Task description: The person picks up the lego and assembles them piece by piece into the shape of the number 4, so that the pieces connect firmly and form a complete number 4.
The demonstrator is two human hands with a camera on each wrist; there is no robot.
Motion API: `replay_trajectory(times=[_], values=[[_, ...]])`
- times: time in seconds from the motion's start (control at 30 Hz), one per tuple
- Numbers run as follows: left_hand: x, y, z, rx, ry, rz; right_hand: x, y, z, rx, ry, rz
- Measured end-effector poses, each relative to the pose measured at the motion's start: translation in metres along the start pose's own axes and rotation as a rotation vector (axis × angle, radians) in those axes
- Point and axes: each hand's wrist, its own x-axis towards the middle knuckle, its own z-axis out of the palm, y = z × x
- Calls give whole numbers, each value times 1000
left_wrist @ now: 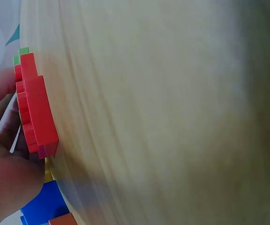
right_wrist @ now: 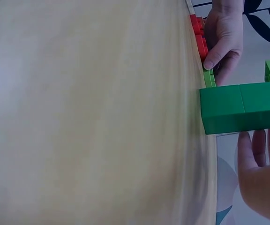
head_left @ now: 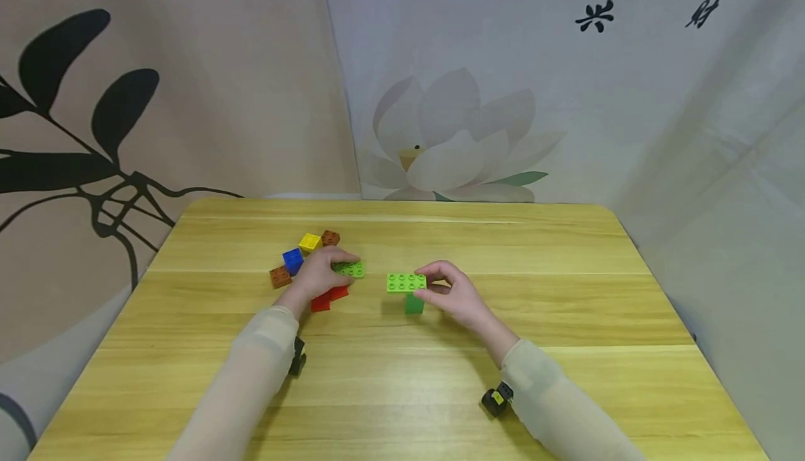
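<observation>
My left hand pinches a lime-green toy brick among the loose bricks on the left; in the right wrist view its thumb lies along that brick. Red bricks lie right under this hand. My right hand holds another lime-green brick by its right end, between thumb and fingers. This brick lies flat, studs up, on top of dark green bricks, which stand as an upright column. It overhangs the column to the left.
Beyond and left of my left hand lie a blue brick, a yellow brick and two brown bricks, one at the back and one at the left. All rest on a wooden table, with a printed curtain behind its far edge.
</observation>
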Motion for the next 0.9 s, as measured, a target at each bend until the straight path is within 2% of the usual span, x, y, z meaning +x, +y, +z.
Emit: replay_trajectory(times=[0.17, 0.5, 0.7, 0.9], values=[[0, -1, 0, 1, 7, 1, 0, 0, 1, 1, -4, 4], [1, 2, -2, 1, 13, 49, 1, 2, 2, 14, -1, -12], [0, 15, -6, -18, 30, 77, 0, 2, 2, 13, 4, -8], [-4, 35, -12, -61, 48, 133, -1, 3, 1, 17, 9, -12]])
